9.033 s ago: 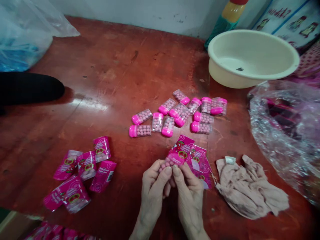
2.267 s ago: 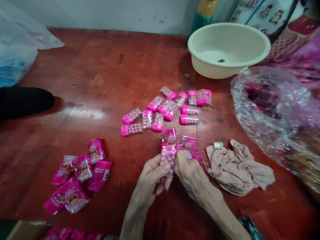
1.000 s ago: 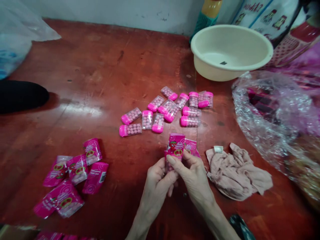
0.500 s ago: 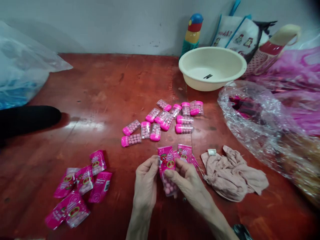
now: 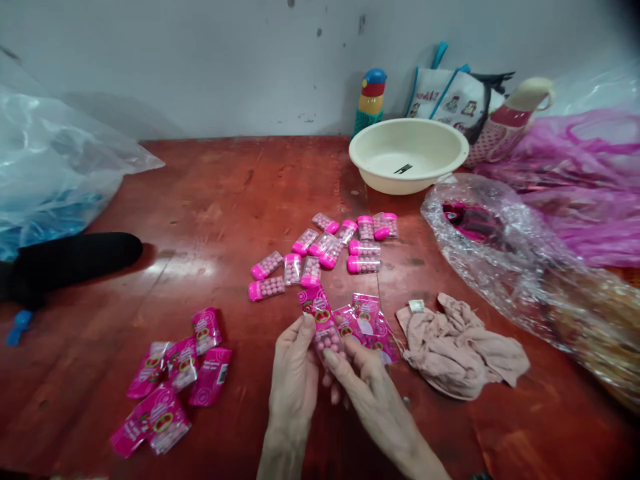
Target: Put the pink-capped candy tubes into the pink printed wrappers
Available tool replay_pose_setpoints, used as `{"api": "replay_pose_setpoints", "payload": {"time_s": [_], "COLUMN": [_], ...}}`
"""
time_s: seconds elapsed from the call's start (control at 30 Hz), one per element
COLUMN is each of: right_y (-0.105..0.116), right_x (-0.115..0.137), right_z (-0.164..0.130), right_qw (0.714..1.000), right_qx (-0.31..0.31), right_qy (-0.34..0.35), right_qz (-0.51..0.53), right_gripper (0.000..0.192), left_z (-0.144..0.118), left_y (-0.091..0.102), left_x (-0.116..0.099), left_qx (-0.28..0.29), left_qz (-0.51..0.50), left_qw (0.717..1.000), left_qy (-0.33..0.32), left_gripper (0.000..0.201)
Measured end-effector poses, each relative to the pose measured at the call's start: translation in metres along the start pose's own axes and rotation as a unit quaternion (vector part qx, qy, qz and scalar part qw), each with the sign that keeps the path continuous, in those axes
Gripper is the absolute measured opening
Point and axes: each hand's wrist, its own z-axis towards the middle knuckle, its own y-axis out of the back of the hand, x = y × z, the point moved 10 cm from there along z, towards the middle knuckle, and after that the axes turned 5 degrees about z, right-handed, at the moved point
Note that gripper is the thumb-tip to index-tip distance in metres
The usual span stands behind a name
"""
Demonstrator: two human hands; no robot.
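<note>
Between my two hands is a small clear candy box (image 5: 327, 337) of pink balls, its upper part covered by a printed pink sleeve (image 5: 316, 305). My left hand (image 5: 296, 360) grips its left side, thumb pressed near the sleeve's lower edge. My right hand (image 5: 363, 387) is closed on the lower right end, with the thumb over the pink balls. Just beyond the right fingers lie several flat pink sleeves (image 5: 367, 310). Several unsleeved candy boxes (image 5: 323, 247) with bright pink caps are spread farther back. To the left rests a group of sleeved candy boxes (image 5: 183, 363).
A crumpled beige cloth (image 5: 465, 350) lies at the right, beside a clear plastic bag (image 5: 500, 267). A cream basin (image 5: 410, 183), a bottle (image 5: 373, 97) and a tumbler (image 5: 510, 120) stand near the wall. A black rounded object (image 5: 80, 260) and plastic bag (image 5: 65, 153) are at left.
The box in my hands has tipped leftward at its top, and my right thumb has shifted lower onto the clear part. The view has tilted up, showing more wall.
</note>
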Motion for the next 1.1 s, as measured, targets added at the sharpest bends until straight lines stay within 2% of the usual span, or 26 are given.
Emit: {"api": "replay_pose_setpoints", "payload": {"time_s": [0.17,0.27,0.6,0.7,0.77,0.83,0.9,1.0,1.1], "right_y": [0.015,0.020,0.018,0.006,-0.003,-0.006,-0.007,-0.006,-0.005], "right_x": [0.002,0.002,-0.013,-0.010,-0.007,-0.005,-0.005,-0.007,-0.009], "right_z": [-0.011,-0.015,-0.015,-0.010,-0.007,-0.006,-0.005,-0.004,-0.004], "right_qw": [0.990,0.984,0.991,0.997,0.996,0.991,0.986,0.983,0.984], "right_qx": [-0.105,-0.129,-0.122,-0.066,-0.024,-0.008,-0.007,-0.007,-0.010], "right_qy": [0.057,0.075,0.027,0.006,-0.007,-0.017,-0.020,-0.021,-0.032], "right_qz": [-0.075,-0.096,-0.044,0.025,0.083,0.134,0.167,0.183,0.174], "right_gripper": [0.033,0.035,0.032,0.031,0.029,0.028,0.027,0.027,0.028], "left_z": [-0.011,-0.017,-0.026,-0.027,-0.028,-0.031,-0.035,-0.042,-0.048], "left_y": [-0.002,-0.002,0.005,0.012,0.021,0.029,0.030,0.018,0.005], "left_x": [0.006,0.012,0.024,0.014,0.001,-0.017,-0.034,-0.056,-0.073], "left_qx": [-0.022,-0.037,-0.056,-0.056,-0.067,-0.083,-0.084,-0.068,-0.052], "left_qz": [-0.033,-0.055,-0.065,-0.026,0.044,0.142,0.245,0.376,0.450], "left_qw": [0.999,0.998,0.996,0.998,0.994,0.976,0.943,0.872,0.795], "left_qy": [-0.010,0.002,0.003,-0.023,-0.074,-0.141,-0.207,-0.306,-0.404], "left_gripper": [0.012,0.010,0.011,0.014,0.015,0.015,0.018,0.027,0.035]}}
